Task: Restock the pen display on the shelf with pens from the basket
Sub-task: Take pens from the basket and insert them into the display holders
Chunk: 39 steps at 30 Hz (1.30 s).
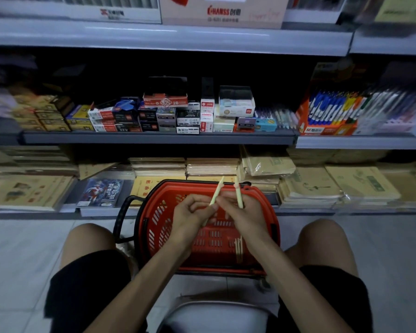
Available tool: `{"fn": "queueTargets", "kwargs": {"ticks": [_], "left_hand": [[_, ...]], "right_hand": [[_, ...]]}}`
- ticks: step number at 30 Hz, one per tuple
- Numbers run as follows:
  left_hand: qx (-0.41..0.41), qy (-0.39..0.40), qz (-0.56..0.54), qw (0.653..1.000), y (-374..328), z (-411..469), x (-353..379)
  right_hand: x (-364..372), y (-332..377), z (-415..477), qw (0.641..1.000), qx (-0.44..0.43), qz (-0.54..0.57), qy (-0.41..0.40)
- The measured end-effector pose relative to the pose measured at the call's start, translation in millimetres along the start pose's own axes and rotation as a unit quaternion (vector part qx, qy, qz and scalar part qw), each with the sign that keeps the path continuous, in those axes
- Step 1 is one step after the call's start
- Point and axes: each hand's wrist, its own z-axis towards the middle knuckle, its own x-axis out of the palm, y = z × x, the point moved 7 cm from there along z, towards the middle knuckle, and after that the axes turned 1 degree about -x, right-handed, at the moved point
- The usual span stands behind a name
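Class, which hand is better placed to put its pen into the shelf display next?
Probably the right hand: it grips a pen, and the pen display stands on its side of the shelf.

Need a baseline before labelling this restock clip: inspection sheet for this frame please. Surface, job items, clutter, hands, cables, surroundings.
Surface: pale tiled floor; the red slotted plastic basket stands on it, in front of the grey metal shelving.
Job's things: a few pale yellow pens lie in the basket; an orange cardboard pen display stands on the middle shelf, right.
Clutter: small stationery boxes on the middle shelf; stacked brown notebooks on the bottom shelf.
Hands: left hand holds a pale yellow pen; right hand holds a second pale yellow pen; both are above the basket.
Cables: nothing seen.
Surroundings: dim shop aisle; bare knees on either side of the basket.
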Motion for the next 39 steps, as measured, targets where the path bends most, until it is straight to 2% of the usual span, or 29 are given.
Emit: {"fn": "queueTargets", "kwargs": {"ticks": [8,14,19,25,39], "left_hand": [[0.069,0.026,0.076,0.994,-43.4,-1.0,21.9],[0.143,0.049,0.131,0.980,-80.7,0.5,45.4],[0.172,0.063,0.142,0.973,-115.0,7.1,73.1],[0.214,0.062,0.138,0.965,-168.0,25.9,105.0],[0.345,0.037,0.180,0.921,-330.0,59.7,183.5]], "right_hand": [[-10.8,36.0,10.7,0.997,-0.047,0.050,-0.027],[-35.2,67.4,18.0,0.993,-0.098,0.016,-0.056],[-53.0,104.6,25.0,0.989,-0.136,-0.008,-0.059],[-76.7,166.1,50.9,0.981,-0.183,-0.031,-0.058],[-111.6,336.8,99.0,0.950,-0.294,-0.029,-0.101]]}}
